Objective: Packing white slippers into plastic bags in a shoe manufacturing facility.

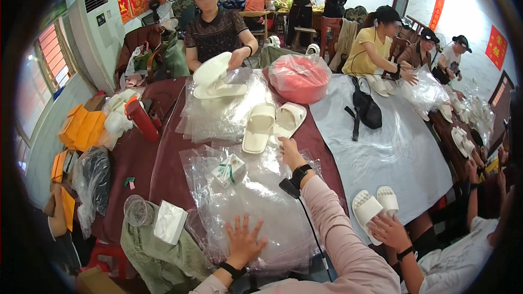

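Observation:
My left hand (245,244) lies flat with fingers spread on a stack of clear plastic bags (220,215). Stretched far forward across the table, my right hand (290,152) has its fingers closed at the near end of a cream slipper (289,118). Its fingertips are partly hidden. A second cream slipper (257,130) rests just left of it on the bags. Between my hands and toward the left, a small white box with a green ribbon print (229,171) sits on the bags.
Across the table a person holds a white slipper (212,69) above more bags. A red bundle in plastic (299,79), a black bag (366,103) and a red flask (141,118) stand around. At right, another person's hand (390,231) touches white slippers (368,209). A tissue pack (170,222) lies left.

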Available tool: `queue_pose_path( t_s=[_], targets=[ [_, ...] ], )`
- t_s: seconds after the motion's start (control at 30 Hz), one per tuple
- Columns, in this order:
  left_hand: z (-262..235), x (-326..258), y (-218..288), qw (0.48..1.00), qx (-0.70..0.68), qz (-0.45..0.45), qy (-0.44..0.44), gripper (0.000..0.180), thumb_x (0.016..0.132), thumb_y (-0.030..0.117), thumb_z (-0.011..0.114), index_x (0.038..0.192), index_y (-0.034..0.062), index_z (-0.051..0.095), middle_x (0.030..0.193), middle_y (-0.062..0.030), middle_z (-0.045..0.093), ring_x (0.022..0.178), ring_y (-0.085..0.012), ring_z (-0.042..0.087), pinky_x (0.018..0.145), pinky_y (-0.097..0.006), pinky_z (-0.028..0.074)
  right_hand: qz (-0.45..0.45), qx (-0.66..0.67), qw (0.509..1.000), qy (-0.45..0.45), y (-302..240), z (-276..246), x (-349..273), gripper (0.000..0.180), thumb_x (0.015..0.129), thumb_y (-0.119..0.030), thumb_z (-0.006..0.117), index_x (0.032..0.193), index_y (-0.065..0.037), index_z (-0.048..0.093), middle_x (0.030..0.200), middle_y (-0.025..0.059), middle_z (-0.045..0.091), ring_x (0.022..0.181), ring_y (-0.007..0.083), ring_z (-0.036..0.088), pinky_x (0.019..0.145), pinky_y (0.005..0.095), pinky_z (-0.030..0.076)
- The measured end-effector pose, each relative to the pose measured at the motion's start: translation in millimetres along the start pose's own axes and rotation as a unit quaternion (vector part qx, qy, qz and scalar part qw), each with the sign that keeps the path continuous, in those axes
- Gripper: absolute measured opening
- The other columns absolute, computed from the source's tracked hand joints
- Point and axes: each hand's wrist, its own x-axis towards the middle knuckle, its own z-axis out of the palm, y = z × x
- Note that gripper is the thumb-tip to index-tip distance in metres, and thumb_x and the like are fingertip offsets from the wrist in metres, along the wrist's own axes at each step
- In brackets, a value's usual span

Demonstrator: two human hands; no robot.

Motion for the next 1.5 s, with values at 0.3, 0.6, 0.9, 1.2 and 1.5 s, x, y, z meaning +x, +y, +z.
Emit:
queue_pose_path(
  t_s=[0.3, 0.6, 0.9, 1.2, 1.5],
  targets=[
    [7.2, 22.9, 23.6, 0.999, -0.015, 0.042, -0.027, 0.056, 0.080, 0.045, 0.055, 0.131, 0.0236, 0.048, 0.144, -0.0195, 0.027, 0.133, -0.0433, 0.019, 0.106, -0.063, 0.007, -0.094, -0.023, 0.993, -0.064, -5.1, -57.2, 2.6, 0.033, 0.080, -0.015, 0.064, 0.110, -0.004, 0.055, 0.093, 0.0088, 0.054, 0.081, 0.0187, 0.051, 0.069, 0.0322, 0.042],
    [0.1, 15.0, 16.6, 0.998, 0.051, 0.006, -0.038, 0.056, 0.081, 0.040, 0.053, 0.134, 0.0219, 0.045, 0.147, -0.0190, 0.023, 0.135, -0.0413, 0.018, 0.108, -0.060, 0.007, -0.277, -0.629, 0.716, 0.123, -82.9, -231.9, -215.9, 0.038, 0.075, -0.025, 0.066, 0.108, -0.006, 0.061, 0.103, 0.0150, 0.063, 0.095, 0.0348, 0.058, 0.081, 0.0433, 0.046],
    [11.9, 9.0, 3.4, 0.999, 0.045, 0.011, -0.029, 0.054, 0.081, 0.038, 0.055, 0.132, 0.0205, 0.047, 0.147, -0.0175, 0.025, 0.136, -0.0396, 0.017, 0.109, -0.058, 0.007, -0.091, -0.532, 0.809, 0.231, 4.1, -405.5, -233.1, 0.065, 0.064, -0.054, 0.074, 0.097, 0.002, 0.063, 0.096, 0.0212, 0.059, 0.094, 0.0359, 0.057, 0.080, 0.0416, 0.047],
    [-56.0, 11.2, 1.1, 0.971, -0.065, 0.225, -0.051, 0.037, 0.077, 0.019, 0.063, 0.114, 0.0152, 0.061, 0.122, -0.0173, 0.052, 0.114, -0.0367, 0.043, 0.094, -0.049, 0.035, -0.123, -0.462, 0.789, 0.386, 9.9, -372.3, -207.6, 0.031, 0.068, -0.028, 0.065, 0.085, -0.001, 0.067, 0.099, 0.0163, 0.058, 0.091, 0.0361, 0.057, 0.078, 0.0446, 0.047],
    [-58.0, -14.1, 36.4, 0.969, -0.035, 0.225, -0.098, 0.036, 0.084, 0.025, 0.061, 0.117, 0.0095, 0.058, 0.111, -0.0202, 0.056, 0.101, -0.0385, 0.052, 0.087, -0.049, 0.040, -0.198, -0.341, 0.843, 0.365, 5.9, -370.1, -205.0, 0.022, 0.070, -0.017, 0.058, 0.081, 0.000, 0.066, 0.096, 0.0177, 0.061, 0.085, 0.0373, 0.059, 0.074, 0.0418, 0.047]
  ],
)
